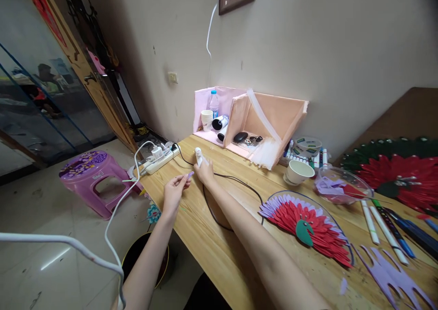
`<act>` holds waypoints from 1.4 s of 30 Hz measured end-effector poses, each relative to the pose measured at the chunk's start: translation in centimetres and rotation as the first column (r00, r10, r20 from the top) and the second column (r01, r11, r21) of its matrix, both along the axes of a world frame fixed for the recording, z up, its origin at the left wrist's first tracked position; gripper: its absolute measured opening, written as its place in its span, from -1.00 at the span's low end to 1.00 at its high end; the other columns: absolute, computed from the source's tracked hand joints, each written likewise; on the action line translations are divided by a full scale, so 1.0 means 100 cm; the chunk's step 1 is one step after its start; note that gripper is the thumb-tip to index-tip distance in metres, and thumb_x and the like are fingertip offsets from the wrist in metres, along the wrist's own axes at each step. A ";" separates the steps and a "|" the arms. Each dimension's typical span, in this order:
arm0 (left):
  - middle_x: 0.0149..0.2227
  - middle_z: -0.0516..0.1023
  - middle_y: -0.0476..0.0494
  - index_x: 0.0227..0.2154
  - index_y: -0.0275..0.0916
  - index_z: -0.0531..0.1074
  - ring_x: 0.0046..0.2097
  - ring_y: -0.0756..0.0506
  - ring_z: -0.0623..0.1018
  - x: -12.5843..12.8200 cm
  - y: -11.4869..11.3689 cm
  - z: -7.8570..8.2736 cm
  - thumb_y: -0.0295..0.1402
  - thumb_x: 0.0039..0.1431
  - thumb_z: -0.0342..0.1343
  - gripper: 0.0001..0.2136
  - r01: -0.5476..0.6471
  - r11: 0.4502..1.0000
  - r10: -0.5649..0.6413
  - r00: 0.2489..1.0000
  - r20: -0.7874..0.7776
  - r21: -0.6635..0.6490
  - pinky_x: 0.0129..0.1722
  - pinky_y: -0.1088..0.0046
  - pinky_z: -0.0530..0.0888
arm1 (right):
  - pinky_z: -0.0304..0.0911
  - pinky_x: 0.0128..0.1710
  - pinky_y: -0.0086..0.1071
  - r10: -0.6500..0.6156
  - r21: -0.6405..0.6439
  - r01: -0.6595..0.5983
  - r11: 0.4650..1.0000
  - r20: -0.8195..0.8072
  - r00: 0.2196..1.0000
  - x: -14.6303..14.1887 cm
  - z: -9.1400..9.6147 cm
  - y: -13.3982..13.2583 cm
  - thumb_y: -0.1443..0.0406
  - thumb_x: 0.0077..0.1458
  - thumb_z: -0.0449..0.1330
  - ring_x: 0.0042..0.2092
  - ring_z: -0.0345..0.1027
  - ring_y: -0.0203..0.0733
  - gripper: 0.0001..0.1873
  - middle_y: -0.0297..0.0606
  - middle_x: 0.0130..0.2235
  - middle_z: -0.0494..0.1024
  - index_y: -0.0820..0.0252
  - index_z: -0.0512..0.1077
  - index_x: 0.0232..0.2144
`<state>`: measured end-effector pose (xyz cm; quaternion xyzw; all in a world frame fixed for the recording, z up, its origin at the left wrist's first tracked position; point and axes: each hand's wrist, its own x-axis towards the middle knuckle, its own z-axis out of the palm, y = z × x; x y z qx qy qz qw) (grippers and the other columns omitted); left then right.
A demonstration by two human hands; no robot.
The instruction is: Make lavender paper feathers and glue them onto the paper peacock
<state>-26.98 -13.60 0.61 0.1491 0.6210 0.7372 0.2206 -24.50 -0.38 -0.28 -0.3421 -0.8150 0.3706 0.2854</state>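
My left hand [175, 189] pinches a small purple foam petal [190, 175] between thumb and fingertips, above the left edge of the table. Just to its right, my right hand [204, 170] is wrapped around a white glue gun [198, 154], whose black cord [236, 177] loops over the tabletop. My fingers hide most of the glue gun's body. A peacock-like fan craft [308, 228], with red and purple petals and a green bird's head, lies flat to the right of my right forearm.
A white power strip [160, 159] sits at the table's left corner. At the back stands a pink divided box [267, 118]. A paper cup [298, 172], a clear bowl [342, 186], markers [369, 221] and purple foam scraps [393, 273] lie rightward. A pink stool [96, 177] stands left.
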 end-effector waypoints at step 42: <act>0.00 0.36 -0.18 -0.49 -0.30 0.52 -0.19 -0.04 0.45 0.296 0.111 0.001 -0.32 -0.05 0.25 -0.86 0.908 0.050 -0.964 -0.065 0.258 0.415 -0.24 0.44 0.42 | 0.30 -0.36 -0.57 -0.517 -0.848 -0.388 0.361 -0.528 0.674 0.425 0.018 -0.026 0.35 -0.19 0.36 -0.39 0.38 -0.42 -0.74 -0.33 -0.42 0.50 0.27 0.42 -0.38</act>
